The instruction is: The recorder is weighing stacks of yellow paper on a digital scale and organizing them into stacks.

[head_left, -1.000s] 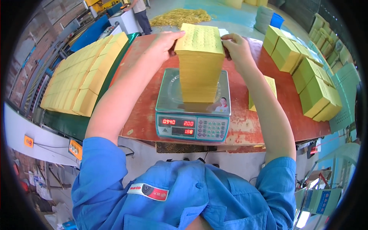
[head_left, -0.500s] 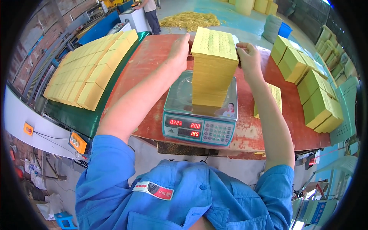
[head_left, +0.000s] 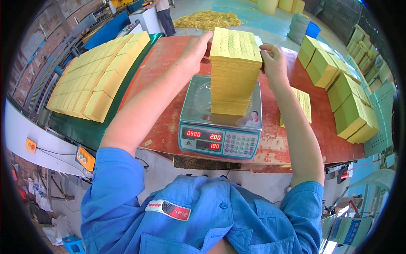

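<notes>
Hands point(head_left: 195, 53) point(head_left: 274, 63) apparently steadying paper stack point(head_left: 234, 72) on scale point(head_left: 220, 127).

Both forearms reach up from the six o'clock edge toward twelve, bare below rolled blue sleeves. The left hand point(head_left: 195, 53) lies at about eleven o'clock, palm turned inward, fingers extended and pressed flat. The right hand point(head_left: 273, 63) sits near one o'clock, fingers curled inward, wrist bent slightly back.

Yellow stack point(head_left: 235, 72) hides both hands' fingertips.
</notes>
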Tool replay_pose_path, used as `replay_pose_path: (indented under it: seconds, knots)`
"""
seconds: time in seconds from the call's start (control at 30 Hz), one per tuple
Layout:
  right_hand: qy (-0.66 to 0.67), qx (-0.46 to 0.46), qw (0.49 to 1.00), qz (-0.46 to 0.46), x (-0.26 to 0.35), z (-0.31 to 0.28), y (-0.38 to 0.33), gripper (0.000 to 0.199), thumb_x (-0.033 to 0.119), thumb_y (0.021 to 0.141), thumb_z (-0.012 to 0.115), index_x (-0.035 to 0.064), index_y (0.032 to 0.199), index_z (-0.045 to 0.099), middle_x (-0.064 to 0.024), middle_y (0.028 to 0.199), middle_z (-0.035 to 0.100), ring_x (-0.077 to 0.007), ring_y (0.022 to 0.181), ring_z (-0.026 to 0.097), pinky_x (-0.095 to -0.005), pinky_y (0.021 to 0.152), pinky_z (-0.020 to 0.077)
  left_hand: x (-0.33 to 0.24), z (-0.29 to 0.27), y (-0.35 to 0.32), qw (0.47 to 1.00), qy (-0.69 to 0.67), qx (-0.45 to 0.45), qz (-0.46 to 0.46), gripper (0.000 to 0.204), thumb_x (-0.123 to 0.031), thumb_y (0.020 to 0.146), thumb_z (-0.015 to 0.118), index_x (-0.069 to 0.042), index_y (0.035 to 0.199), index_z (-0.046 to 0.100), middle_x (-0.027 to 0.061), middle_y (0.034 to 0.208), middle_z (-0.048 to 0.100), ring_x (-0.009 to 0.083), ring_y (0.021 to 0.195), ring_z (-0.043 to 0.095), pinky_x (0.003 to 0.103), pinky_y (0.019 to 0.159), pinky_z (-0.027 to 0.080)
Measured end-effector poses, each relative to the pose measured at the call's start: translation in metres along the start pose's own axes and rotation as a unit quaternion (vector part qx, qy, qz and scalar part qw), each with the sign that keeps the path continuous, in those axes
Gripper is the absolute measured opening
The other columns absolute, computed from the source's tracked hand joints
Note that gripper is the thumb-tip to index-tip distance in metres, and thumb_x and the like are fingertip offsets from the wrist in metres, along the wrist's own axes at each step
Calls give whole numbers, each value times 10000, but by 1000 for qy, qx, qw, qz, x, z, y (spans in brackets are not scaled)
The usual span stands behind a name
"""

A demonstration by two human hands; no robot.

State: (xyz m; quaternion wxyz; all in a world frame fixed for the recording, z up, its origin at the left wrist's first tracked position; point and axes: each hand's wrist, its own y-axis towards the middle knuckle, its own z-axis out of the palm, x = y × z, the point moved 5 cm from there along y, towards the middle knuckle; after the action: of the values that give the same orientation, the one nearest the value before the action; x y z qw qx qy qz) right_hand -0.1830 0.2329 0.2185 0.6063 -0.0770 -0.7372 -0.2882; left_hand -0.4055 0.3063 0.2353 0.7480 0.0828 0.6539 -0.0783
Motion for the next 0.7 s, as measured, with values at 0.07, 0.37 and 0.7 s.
replay_pose_path:
  seconds: [0.07,0.37,0.7]
  knots:
    - [1,-4,1000,-3,0,-2,0,214,72,921,568,-18,1112,606,-63,825,621,-94,534,511,-246,440,376,-10,3,-7,994,105,21,31,379,-441,904,548,-80,866,657,45,790,651,147,656,555,316,598,400]
    - [3,-14,1000,7,-8,-10,4,225,58,873,565,-14,1077,628,-85,748,655,-135,564,616,-278,507,495,-10,-5,13,977,184,111,11,264,-310,854,674,-52,905,701,22,827,675,101,703,594,258,644,442]
    - [14,-22,999,18,-13,-21,0,221,66,863,569,-6,1062,633,-82,761,646,-135,565,615,-281,522,496,-22,-2,21,964,246,83,62,215,-305,857,694,-112,779,643,-28,722,607,75,654,527,239,594,386]
